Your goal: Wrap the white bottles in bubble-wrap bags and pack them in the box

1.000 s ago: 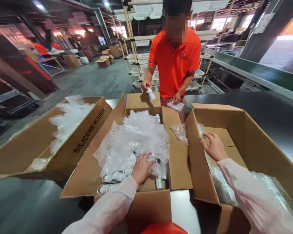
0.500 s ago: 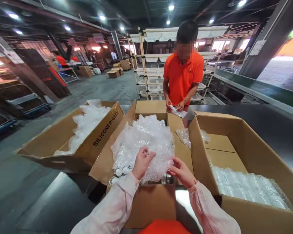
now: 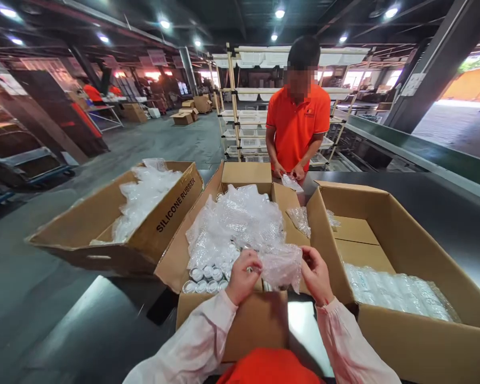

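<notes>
A clear bubble-wrap bag (image 3: 282, 266) is stretched between my two hands, above the near edge of the middle carton (image 3: 232, 320). My right hand (image 3: 317, 274) pinches its right side. The curled fingers of my left hand (image 3: 244, 274) are closed at its left edge. Behind the bag, a heap of bubble-wrap bags (image 3: 236, 218) lies in the middle carton. Close to my left hand, several white round-topped items (image 3: 206, 280) stand in rows, partly covered by the heap.
A carton marked SILICONE RUBBER (image 3: 176, 205) holds more bags at left. The right carton (image 3: 416, 256) contains a row of wrapped items (image 3: 396, 293). Across the table, a co-worker (image 3: 298, 120) in orange handles a bubble-wrap bag (image 3: 292, 183). A rack with white trays (image 3: 252, 114) stands behind.
One bubble-wrap bag has come off the heap towards me and is now between my hands. More white round tops show at the carton's near left. The co-worker's hands have shifted slightly.
</notes>
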{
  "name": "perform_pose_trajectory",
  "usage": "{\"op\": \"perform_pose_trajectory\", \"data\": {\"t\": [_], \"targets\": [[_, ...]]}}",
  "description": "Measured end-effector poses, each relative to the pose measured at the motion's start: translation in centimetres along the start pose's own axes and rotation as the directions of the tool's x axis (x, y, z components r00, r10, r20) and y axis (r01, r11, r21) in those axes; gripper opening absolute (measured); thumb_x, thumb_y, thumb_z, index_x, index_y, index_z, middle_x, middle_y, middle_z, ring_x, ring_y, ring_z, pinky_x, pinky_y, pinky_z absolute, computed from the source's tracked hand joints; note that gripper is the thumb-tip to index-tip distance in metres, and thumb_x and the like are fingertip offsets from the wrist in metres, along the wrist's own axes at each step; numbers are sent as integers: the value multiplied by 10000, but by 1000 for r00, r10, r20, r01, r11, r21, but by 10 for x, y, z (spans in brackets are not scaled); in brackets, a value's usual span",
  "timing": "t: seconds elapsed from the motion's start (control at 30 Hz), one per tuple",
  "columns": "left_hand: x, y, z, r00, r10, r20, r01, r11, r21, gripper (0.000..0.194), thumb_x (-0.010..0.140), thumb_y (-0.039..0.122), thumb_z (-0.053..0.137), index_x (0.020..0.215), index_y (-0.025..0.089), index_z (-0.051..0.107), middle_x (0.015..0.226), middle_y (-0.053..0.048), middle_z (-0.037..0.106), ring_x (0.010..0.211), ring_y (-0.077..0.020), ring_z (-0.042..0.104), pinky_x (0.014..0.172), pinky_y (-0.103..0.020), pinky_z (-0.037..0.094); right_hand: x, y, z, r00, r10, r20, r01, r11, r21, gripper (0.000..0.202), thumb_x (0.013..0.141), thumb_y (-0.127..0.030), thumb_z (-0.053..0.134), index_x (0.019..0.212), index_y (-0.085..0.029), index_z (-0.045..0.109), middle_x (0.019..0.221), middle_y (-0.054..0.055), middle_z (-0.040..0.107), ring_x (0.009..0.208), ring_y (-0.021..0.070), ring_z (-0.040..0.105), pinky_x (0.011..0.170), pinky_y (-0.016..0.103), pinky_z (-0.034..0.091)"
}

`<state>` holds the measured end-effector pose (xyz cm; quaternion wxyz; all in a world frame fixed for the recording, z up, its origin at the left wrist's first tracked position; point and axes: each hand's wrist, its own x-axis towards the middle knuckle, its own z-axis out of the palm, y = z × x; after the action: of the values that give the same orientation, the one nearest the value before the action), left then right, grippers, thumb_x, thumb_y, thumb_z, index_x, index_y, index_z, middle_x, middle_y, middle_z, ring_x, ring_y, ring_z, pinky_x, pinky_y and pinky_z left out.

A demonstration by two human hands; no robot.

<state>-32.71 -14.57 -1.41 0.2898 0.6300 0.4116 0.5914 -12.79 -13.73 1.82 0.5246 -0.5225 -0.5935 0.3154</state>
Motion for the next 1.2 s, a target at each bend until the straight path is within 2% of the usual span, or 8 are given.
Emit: {"op": "perform_pose_trajectory", "data": {"t": [0.2, 0.3, 0.4, 0.57, 0.7, 0.93, 1.13, 1.2], "targets": [[-9, 18, 3, 929, 326, 177, -360, 906, 222, 252, 626, -21, 442, 598, 183, 586, 759, -18, 495, 804, -161, 472, 737, -324, 406, 17, -40, -19, 963, -270, -16, 266, 955, -133, 227, 827, -358, 501, 883, -198, 652, 948, 71, 577, 821, 185, 549, 736, 318, 464], [-9, 21, 6, 921, 340, 190, -376, 905, 201, 250, 664, -11, 458, 593, 183, 598, 759, -23, 503, 804, -162, 482, 735, -325, 425, 14, -40, -12, 941, -137, 309, 222, 939, -261, 446, 685, -418, 674, 1077, -212, 621, 1017, 71, 598, 685, 151, 542, 650, 287, 479], [1, 18, 2, 913, 343, 220, -384, 905, 182, 233, 759, 53, 493, 792, 206, 666, 872, -45, 574, 895, -177, 523, 797, -334, 456, 8, -21, -3, 845, 85, 528, 99, 946, -310, 337, 669, -422, 657, 899, -177, 684, 756, 33, 645, 589, 153, 543, 572, 269, 462], [32, -16, -23, 976, -45, 213, -75, 848, 524, 365, 795, 168, 552, 1157, 200, 592, 1041, -75, 642, 976, -195, 556, 878, -344, 453, 20, 1, -35, 970, 163, 181, -107, 953, -285, 365, 680, -504, 586, 697, -142, 638, 634, 45, 628, 567, 172, 545, 521, 271, 439], [33, -60, -15, 811, -405, 423, -74, 646, 759, 205, 726, 97, 583, 866, 165, 716, 892, -97, 675, 955, -235, 555, 883, -382, 412, 27, 0, -67, 954, 21, -300, -138, 916, -377, 364, 663, -500, 596, 744, -149, 646, 699, 68, 651, 612, 185, 563, 586, 294, 462], [11, -91, 27, 863, -347, 367, -27, 693, 720, 350, 777, 295, 603, 452, 165, 600, 629, -121, 595, 950, -328, 505, 875, -542, 322, -4, 28, -48, 999, -36, 40, 52, 845, -532, 314, 765, -412, 483, 776, -183, 698, 786, 92, 691, 718, 234, 637, 678, 363, 502], [36, -66, -9, 923, -208, 324, -19, 816, 578, 291, 560, 285, 760, 432, 179, 521, 550, -53, 512, 792, -301, 548, 832, -502, 370, -32, 59, -33, 1000, 15, 25, 0, 867, -499, 304, 788, -404, 485, 691, -218, 706, 723, 69, 683, 686, 241, 650, 642, 359, 517], [39, -46, -21, 883, -303, 359, 123, 886, 447, 196, 572, 324, 745, 587, 182, 611, 633, -50, 562, 744, -261, 562, 765, -429, 419, -37, 66, -28, 999, 44, -27, -51, 920, -388, 272, 744, -412, 537, 741, -215, 726, 773, 73, 710, 729, 253, 663, 689, 362, 530]]}}
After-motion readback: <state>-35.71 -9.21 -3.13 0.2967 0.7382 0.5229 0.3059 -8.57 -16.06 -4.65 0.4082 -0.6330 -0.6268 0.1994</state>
